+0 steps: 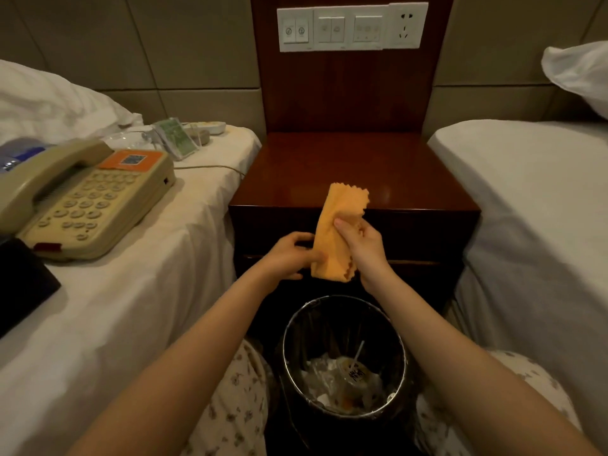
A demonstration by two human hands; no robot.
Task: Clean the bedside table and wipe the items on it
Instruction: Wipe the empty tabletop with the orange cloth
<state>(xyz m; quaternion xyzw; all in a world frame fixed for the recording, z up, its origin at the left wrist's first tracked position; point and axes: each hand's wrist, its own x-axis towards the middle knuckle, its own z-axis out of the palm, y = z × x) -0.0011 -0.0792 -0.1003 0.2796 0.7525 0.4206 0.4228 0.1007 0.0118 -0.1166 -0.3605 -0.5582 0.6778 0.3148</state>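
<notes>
The wooden tabletop (355, 172) looks cleared, left hand (289, 255) and right hand (362, 245) both pinching the orange cloth (335, 232) above its front edge, so probably refolding, then wiping the phone (88, 199) on the bed.

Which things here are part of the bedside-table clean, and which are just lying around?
In the job: orange cloth, held by left hand and right hand; bedside table; telephone, likely awaiting a wipe.
Lying about: waste bin, switch panel, pillow on the right bed.
</notes>
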